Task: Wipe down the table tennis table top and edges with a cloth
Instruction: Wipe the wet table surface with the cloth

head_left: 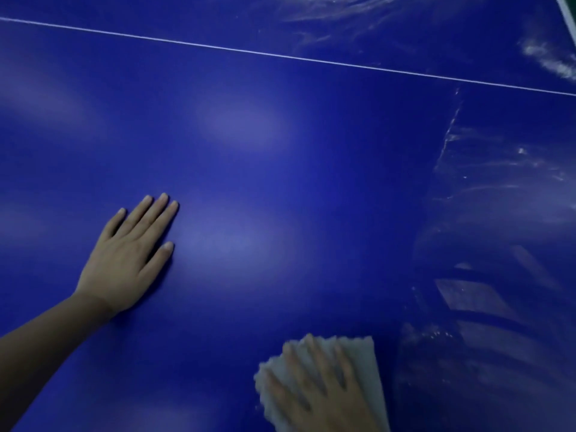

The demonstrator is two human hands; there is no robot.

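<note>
The blue table tennis table top (280, 169) fills the view, crossed by a thin white line (280, 57). My left hand (127, 257) lies flat on the table at the lower left, fingers straight and together. At the bottom edge, my right hand (318, 388) presses flat on a pale grey cloth (364, 369), fingers spread and blurred by motion. The cloth lies spread on the surface under that hand.
Wet streaks and smears (486, 188) shine on the right part of the table and at the top right. A white edge stripe with green floor beyond it (568, 7) shows in the top right corner.
</note>
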